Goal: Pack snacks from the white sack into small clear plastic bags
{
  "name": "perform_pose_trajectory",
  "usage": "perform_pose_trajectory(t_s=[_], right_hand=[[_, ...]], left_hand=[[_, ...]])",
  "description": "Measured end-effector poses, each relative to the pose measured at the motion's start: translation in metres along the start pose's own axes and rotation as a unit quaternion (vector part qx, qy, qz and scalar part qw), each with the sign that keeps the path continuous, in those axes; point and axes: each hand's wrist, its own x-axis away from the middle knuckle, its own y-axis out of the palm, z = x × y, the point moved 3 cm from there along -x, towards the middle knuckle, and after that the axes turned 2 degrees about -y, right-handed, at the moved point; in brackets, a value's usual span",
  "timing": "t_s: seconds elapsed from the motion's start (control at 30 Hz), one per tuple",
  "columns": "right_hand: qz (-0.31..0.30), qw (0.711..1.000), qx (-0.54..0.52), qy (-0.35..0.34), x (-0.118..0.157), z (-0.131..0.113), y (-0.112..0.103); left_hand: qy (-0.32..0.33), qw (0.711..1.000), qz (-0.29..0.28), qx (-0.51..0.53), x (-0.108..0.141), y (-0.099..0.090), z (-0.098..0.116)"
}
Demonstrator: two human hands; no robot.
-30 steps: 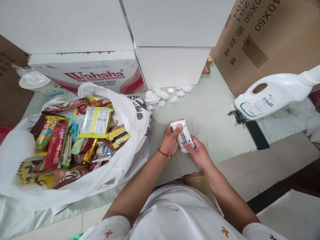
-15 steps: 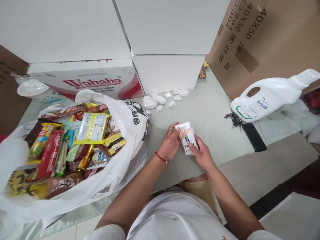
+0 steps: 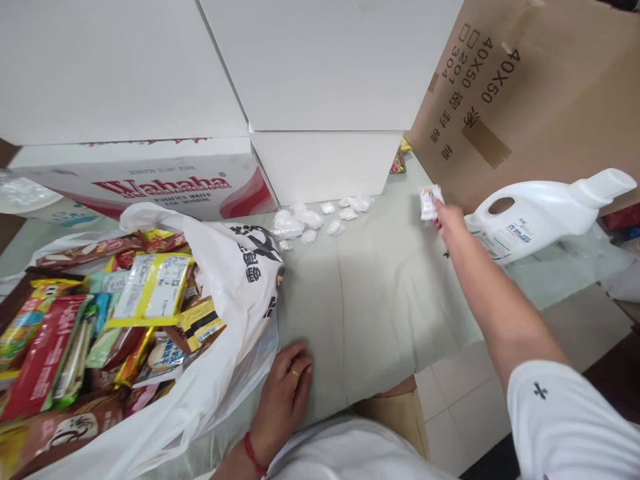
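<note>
My right hand [image 3: 450, 220] reaches out to the right and pinches a small white snack packet [image 3: 429, 202] with coloured print by its near edge. The packet is above the far part of the cloth-covered table, left of a white detergent bottle [image 3: 530, 217]. Down by the table's front edge, my left hand [image 3: 286, 387] rests on the cloth, holding nothing, its fingers loosely bent. Close to its left is a white plastic bag [image 3: 235, 300], wide at the mouth and full of wrapped snacks, among them a yellow-and-white packet [image 3: 150, 287] and a red one [image 3: 47, 347].
Several small white crumpled packets [image 3: 300, 221] lie before the white boxes [image 3: 325, 167] and a Wahaha carton [image 3: 175, 187] at the back. A large brown cardboard box [image 3: 565, 107] stands at the right rear. Colourful snack packets [image 3: 399, 160] show beside the white box.
My hands have parted. The right one has carried the packet forward and to the right; the left has let go and dropped back to the table's front edge. The view has shifted slightly.
</note>
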Motion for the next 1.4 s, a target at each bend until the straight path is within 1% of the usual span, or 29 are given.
perform_pose_trajectory(t_s=[0.07, 0.1, 0.13, 0.17, 0.2, 0.23, 0.27, 0.33, 0.43, 0.5, 0.53, 0.6, 0.67, 0.7, 0.77, 0.83, 0.9, 1.0, 1.07, 1.13, 1.2, 1.23, 1.27, 1.33, 1.37, 1.4], right_hand=[[-0.019, 1.000, -0.004, -0.016, -0.039, -0.044, 0.022], [-0.023, 1.000, -0.003, -0.021, -0.054, -0.060, 0.030], [-0.023, 0.999, 0.002, -0.025, -0.065, -0.071, 0.035], [-0.020, 0.999, 0.008, -0.030, -0.073, -0.076, 0.037], [-0.016, 0.999, 0.016, -0.034, -0.076, -0.075, 0.038], [-0.013, 0.999, 0.024, -0.039, -0.076, -0.067, 0.036], [-0.014, 0.998, 0.031, -0.044, -0.072, -0.055, 0.034], [-0.025, 0.997, 0.043, -0.052, -0.055, -0.019, 0.025], [-0.050, 0.994, 0.067, -0.073, -0.016, 0.039, 0.005], [-0.074, 0.989, 0.092, -0.092, 0.012, 0.068, -0.009], [-0.091, 0.985, 0.107, -0.101, 0.025, 0.077, -0.014], [-0.133, 0.974, 0.138, -0.117, 0.046, 0.087, -0.020], [-0.179, 0.962, 0.163, -0.131, 0.060, 0.085, -0.018], [-0.203, 0.954, 0.174, -0.138, 0.064, 0.081, -0.014], [-0.251, 0.929, 0.212, -0.171, 0.072, 0.069, 0.004], [-0.288, 0.889, 0.270, -0.232, 0.082, 0.053, 0.032], [-0.309, 0.840, 0.324, -0.306, 0.096, 0.038, 0.068], [-0.317, 0.778, 0.361, -0.404, 0.124, 0.021, 0.132], [-0.310, 0.748, 0.377, -0.449, 0.144, 0.013, 0.171], [-0.310, 0.729, 0.402, -0.460, 0.161, 0.010, 0.202], [-0.317, 0.716, 0.416, -0.462, 0.175, 0.010, 0.221], [-0.322, 0.706, 0.412, -0.476, 0.182, 0.009, 0.226], [-0.329, 0.691, 0.403, -0.502, 0.190, 0.008, 0.230], [-0.341, 0.642, 0.392, -0.564, 0.206, 0.008, 0.234], [-0.347, 0.616, 0.401, -0.582, 0.213, 0.009, 0.236], [-0.350, 0.597, 0.418, -0.589, 0.219, 0.010, 0.238]], left_hand=[[0.021, 0.999, 0.008, -0.032, 0.006, -0.002, 0.001], [0.025, 0.999, 0.015, -0.042, 0.006, -0.003, 0.002], [0.028, 0.998, 0.022, -0.049, 0.006, -0.003, 0.004], [0.030, 0.998, 0.029, -0.055, 0.005, -0.004, 0.005], [0.031, 0.997, 0.033, -0.059, 0.003, -0.004, 0.006], [0.032, 0.997, 0.034, -0.060, 0.002, -0.004, 0.006], [0.033, 0.997, 0.032, -0.058, 0.002, -0.003, 0.006], [0.037, 0.998, 0.024, -0.050, 0.001, -0.004, 0.005], [0.044, 0.998, 0.019, -0.037, 0.002, -0.004, 0.003], [0.045, 0.998, 0.020, -0.030, 0.003, -0.004, 0.002], [0.044, 0.998, 0.021, -0.027, 0.004, -0.004, 0.002], [0.042, 0.999, 0.023, -0.018, 0.004, -0.003, 0.001], [0.038, 0.999, 0.025, -0.005, 0.005, -0.002, 0.001], [0.036, 0.999, 0.026, 0.001, 0.005, -0.002, 0.002], [0.031, 0.999, 0.026, 0.011, 0.005, -0.002, 0.002], [0.024, 0.999, 0.024, 0.017, 0.005, -0.003, 0.002], [0.017, 0.999, 0.021, 0.022, 0.005, -0.003, 0.002], [0.009, 0.999, 0.022, 0.033, 0.005, -0.003, 0.002], [0.004, 0.999, 0.022, 0.046, 0.005, -0.004, 0.002], [-0.004, 0.998, 0.019, 0.056, 0.006, -0.004, 0.001], [-0.010, 0.998, 0.018, 0.061, 0.006, -0.003, 0.000], [-0.012, 0.998, 0.019, 0.063, 0.007, -0.003, -0.001], [-0.012, 0.998, 0.020, 0.065, 0.007, -0.002, -0.001], [-0.012, 0.997, 0.023, 0.069, 0.008, -0.001, -0.003], [-0.011, 0.997, 0.024, 0.070, 0.008, -0.001, -0.003], [-0.010, 0.997, 0.024, 0.072, 0.008, 0.000, -0.004]])
